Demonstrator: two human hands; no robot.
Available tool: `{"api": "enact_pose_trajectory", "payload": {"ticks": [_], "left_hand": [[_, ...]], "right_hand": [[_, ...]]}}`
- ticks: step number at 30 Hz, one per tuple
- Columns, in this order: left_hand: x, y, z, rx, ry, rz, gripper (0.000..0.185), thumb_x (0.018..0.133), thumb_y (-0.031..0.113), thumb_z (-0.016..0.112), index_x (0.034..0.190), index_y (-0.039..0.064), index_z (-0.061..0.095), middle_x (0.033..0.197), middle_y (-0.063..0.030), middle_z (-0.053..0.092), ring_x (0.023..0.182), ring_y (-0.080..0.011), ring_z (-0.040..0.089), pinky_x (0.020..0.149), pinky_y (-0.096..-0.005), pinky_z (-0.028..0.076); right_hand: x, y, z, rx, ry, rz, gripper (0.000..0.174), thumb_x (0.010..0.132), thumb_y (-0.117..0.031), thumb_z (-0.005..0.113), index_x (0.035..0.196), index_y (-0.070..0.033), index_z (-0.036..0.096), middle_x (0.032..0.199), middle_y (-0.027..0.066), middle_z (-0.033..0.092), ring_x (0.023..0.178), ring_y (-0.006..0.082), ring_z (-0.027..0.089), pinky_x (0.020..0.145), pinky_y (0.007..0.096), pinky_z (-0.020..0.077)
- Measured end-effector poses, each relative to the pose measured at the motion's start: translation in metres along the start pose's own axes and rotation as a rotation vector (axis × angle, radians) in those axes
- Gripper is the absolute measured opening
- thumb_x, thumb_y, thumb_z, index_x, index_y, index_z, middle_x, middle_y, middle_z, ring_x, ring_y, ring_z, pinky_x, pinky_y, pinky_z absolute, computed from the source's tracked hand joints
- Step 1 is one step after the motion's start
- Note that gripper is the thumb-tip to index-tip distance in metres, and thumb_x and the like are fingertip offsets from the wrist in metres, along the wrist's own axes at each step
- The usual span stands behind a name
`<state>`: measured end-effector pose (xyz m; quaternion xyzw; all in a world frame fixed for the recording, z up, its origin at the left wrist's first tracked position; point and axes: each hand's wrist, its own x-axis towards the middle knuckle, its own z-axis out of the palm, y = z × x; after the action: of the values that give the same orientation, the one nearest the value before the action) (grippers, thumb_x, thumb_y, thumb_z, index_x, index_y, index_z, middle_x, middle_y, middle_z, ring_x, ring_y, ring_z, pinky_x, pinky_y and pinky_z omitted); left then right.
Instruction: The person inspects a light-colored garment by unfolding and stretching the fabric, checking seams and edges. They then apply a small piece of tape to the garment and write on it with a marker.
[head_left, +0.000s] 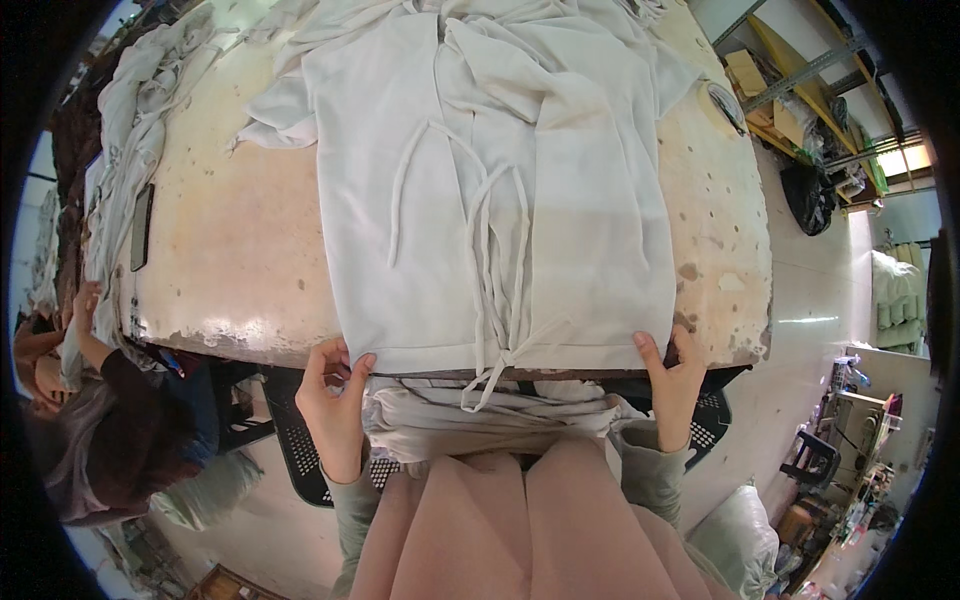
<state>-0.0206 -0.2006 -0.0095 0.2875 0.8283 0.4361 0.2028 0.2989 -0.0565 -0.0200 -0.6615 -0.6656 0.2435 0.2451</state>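
Note:
A white short-sleeved garment lies spread on the worktable, its hem along the near edge. My left hand pinches the hem's left corner between thumb and fingers. At the opposite corner, my right hand grips the hem the same way. Thin fabric ties run down the garment's middle, and a tied bow hangs over the table edge. The upper part of the garment is folded and rumpled. Below the edge, more pale cloth is bunched above my lap.
A phone and a long heap of white cloth lie at the table's left. Beside them sits a co-worker. A tape roll rests near the right edge. Shelving and a filled sack stand to the right.

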Motion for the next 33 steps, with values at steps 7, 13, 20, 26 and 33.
{"api": "enact_pose_trajectory", "payload": {"ticks": [7, 13, 20, 26, 33], "left_hand": [[0.000, 0.042, 0.019, -0.378, 0.045, 0.165, 0.021, 0.087, 0.003, 0.066, 0.104, -0.005, 0.056, 0.095, -0.0065, 0.063, 0.085, -0.0089, 0.055, 0.079, -0.0227, 0.045], [-0.019, 0.085, 0.069, -0.349, -0.208, 0.323, 0.026, 0.091, 0.002, 0.059, 0.117, -0.001, 0.052, 0.113, -0.0159, 0.059, 0.100, -0.0211, 0.058, 0.087, -0.0300, 0.045], [-0.012, 0.042, 0.040, -0.392, -0.289, 0.436, 0.026, 0.085, 0.001, 0.066, 0.110, 0.003, 0.058, 0.100, -0.0111, 0.058, 0.096, -0.0226, 0.056, 0.089, -0.0331, 0.044], [-0.017, -0.014, -0.099, -0.400, 0.144, 0.263, 0.039, 0.084, 0.026, 0.073, 0.111, 0.003, 0.056, 0.103, -0.0064, 0.056, 0.095, -0.0173, 0.053, 0.089, -0.0310, 0.041], [-0.006, -0.015, -0.108, -0.225, 0.730, 0.308, 0.030, 0.096, 0.024, 0.056, 0.116, 0.002, 0.053, 0.107, -0.0076, 0.055, 0.102, -0.0187, 0.051, 0.094, -0.0329, 0.039]], "right_hand": [[0.000, -0.050, 0.009, 0.418, 0.104, -0.140, 0.022, 0.082, -0.010, 0.073, 0.088, 0.001, 0.055, 0.076, 0.0045, 0.053, 0.068, 0.0117, 0.045, 0.064, 0.0253, 0.0413], [-0.020, -0.118, 0.029, 0.695, -0.194, -0.179, 0.027, 0.089, -0.018, 0.067, 0.107, 0.001, 0.057, 0.094, 0.0117, 0.065, 0.087, 0.0177, 0.062, 0.076, 0.0292, 0.0488], [0.028, -0.094, 0.014, 1.025, -0.875, -0.006, 0.061, 0.101, -0.050, 0.031, 0.105, 0.002, 0.064, 0.095, 0.0107, 0.069, 0.087, 0.0195, 0.066, 0.078, 0.0301, 0.0504], [0.153, -0.057, 0.029, 0.771, -0.239, 0.036, 0.046, 0.099, -0.041, 0.046, 0.117, 0.000, 0.058, 0.102, 0.0125, 0.065, 0.080, 0.0214, 0.063, 0.074, 0.0329, 0.0511], [0.209, -0.139, 0.107, 0.454, 0.221, -0.483, 0.051, 0.092, -0.036, 0.060, 0.128, -0.003, 0.049, 0.107, 0.0145, 0.060, 0.097, 0.0247, 0.059, 0.081, 0.0363, 0.0482]]}}
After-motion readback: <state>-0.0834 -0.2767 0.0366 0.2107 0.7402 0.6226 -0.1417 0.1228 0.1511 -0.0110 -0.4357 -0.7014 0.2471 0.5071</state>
